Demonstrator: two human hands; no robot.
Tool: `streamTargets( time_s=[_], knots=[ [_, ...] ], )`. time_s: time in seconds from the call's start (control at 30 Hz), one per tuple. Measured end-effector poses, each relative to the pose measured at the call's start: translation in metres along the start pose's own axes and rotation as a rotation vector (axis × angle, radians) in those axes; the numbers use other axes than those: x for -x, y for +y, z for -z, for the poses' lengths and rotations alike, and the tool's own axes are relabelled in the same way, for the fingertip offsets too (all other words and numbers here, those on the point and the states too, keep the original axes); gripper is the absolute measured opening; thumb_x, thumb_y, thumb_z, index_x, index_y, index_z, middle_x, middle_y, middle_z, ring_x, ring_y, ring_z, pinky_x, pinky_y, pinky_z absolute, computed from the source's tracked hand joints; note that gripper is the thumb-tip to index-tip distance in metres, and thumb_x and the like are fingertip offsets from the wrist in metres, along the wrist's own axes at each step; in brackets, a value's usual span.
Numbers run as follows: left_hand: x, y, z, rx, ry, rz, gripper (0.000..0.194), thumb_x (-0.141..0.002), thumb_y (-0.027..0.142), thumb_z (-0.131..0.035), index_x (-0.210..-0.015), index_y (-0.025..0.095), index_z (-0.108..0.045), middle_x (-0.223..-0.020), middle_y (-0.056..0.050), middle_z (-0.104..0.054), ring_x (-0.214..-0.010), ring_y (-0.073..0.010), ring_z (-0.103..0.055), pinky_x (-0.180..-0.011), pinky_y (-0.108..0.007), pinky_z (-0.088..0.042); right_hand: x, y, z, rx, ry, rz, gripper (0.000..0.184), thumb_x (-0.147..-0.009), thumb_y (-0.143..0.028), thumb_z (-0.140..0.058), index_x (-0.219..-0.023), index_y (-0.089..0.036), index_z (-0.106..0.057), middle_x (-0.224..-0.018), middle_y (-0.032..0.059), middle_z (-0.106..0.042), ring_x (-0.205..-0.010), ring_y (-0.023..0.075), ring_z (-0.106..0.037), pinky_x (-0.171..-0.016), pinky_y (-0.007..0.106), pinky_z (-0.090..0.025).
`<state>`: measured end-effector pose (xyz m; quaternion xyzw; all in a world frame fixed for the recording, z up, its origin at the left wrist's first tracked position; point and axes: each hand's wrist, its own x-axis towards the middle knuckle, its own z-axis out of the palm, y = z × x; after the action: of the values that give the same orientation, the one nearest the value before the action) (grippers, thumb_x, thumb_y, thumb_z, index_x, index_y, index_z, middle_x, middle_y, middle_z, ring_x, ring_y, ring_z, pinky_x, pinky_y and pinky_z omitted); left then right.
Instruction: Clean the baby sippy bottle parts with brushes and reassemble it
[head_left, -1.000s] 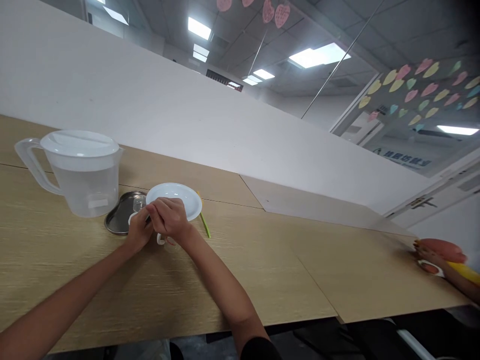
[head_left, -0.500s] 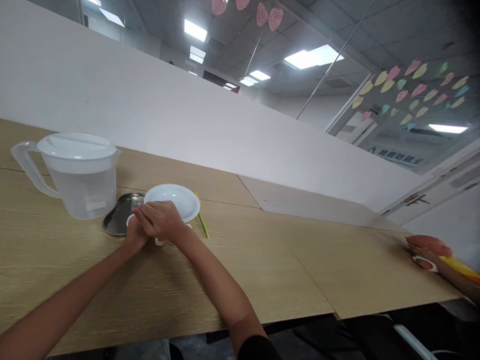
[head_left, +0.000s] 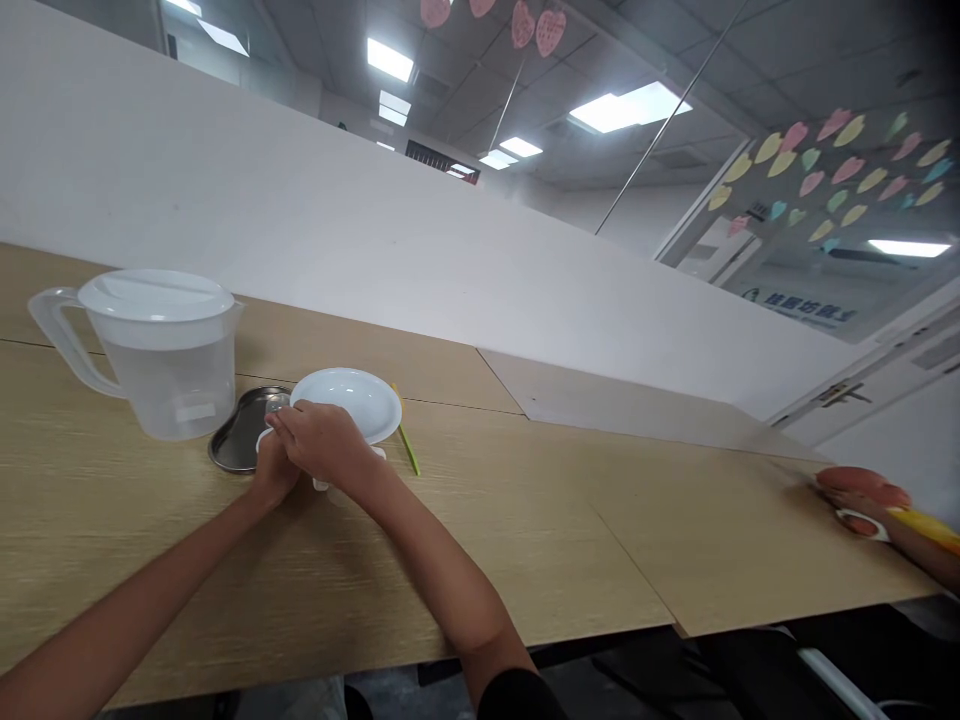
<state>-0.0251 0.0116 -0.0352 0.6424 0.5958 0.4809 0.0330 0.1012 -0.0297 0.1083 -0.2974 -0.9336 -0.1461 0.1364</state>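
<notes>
Both my hands meet on the wooden table [head_left: 525,540] just in front of a white plate [head_left: 360,400]. My right hand [head_left: 322,445] lies over a small white cup [head_left: 322,484] with its fingers curled round it; only the handle and a bit of the rim show. My left hand [head_left: 271,470] is closed against the cup's left side, mostly hidden behind the right hand. A dark metal tray [head_left: 236,440] lies just left of the hands, with a small clear glass [head_left: 274,404] on it.
A clear plastic jug [head_left: 161,350] with a white lid, part full of water, stands at the left. A green stick [head_left: 407,447] lies right of the plate. A white partition [head_left: 375,250] runs along the table's back. Another person's hand [head_left: 862,495] rests at the far right edge.
My hands have stayed on the cup, and the right hand has settled lower over it. The view has shifted slightly.
</notes>
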Motion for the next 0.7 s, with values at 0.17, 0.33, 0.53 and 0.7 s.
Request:
streamTargets(
  time_s=[0.17,0.33,0.53,0.7],
  knots=[
    [0.004,0.006,0.002,0.008,0.082,0.001,0.016,-0.08,0.028,-0.046,-0.066,0.02,-0.047,-0.059,-0.003,-0.055,-0.058,-0.0174,-0.057,-0.054,-0.03,-0.037,0.004,0.001,0.008,-0.01,-0.041,-0.088,0.042,-0.105,-0.032,-0.028,-0.097,-0.016,-0.067,-0.094,0.0075,-0.068,-0.084,0.019,-0.064,-0.061,0.028,-0.045],
    [0.003,0.027,0.016,0.153,0.089,-0.007,0.016,-0.077,0.033,-0.047,-0.068,0.021,-0.052,-0.062,-0.003,-0.062,-0.063,-0.0191,-0.058,-0.056,-0.029,-0.043,0.008,0.005,0.009,0.022,-0.048,-0.188,0.029,-0.099,-0.025,-0.043,-0.09,-0.018,-0.07,-0.091,0.0069,-0.067,-0.084,0.0205,-0.064,-0.06,0.028,-0.047],
    [0.002,0.04,0.024,0.183,0.064,0.024,0.023,-0.076,0.037,-0.047,-0.078,0.019,-0.061,-0.075,-0.003,-0.069,-0.07,-0.0191,-0.06,-0.065,-0.028,-0.047,0.007,0.014,0.008,0.07,-0.097,-0.11,0.024,-0.096,-0.021,-0.047,-0.088,-0.017,-0.07,-0.093,0.0089,-0.067,-0.092,0.0207,-0.062,-0.073,0.03,-0.049],
    [0.004,0.043,0.024,0.181,0.046,0.003,0.027,-0.079,0.04,-0.048,-0.084,0.019,-0.063,-0.079,-0.002,-0.07,-0.067,-0.0167,-0.058,-0.064,-0.027,-0.045,0.01,0.018,0.018,0.079,-0.028,-0.146,0.021,-0.096,-0.023,-0.049,-0.091,-0.018,-0.069,-0.093,0.0065,-0.068,-0.09,0.0215,-0.062,-0.074,0.032,-0.047]
  ],
)
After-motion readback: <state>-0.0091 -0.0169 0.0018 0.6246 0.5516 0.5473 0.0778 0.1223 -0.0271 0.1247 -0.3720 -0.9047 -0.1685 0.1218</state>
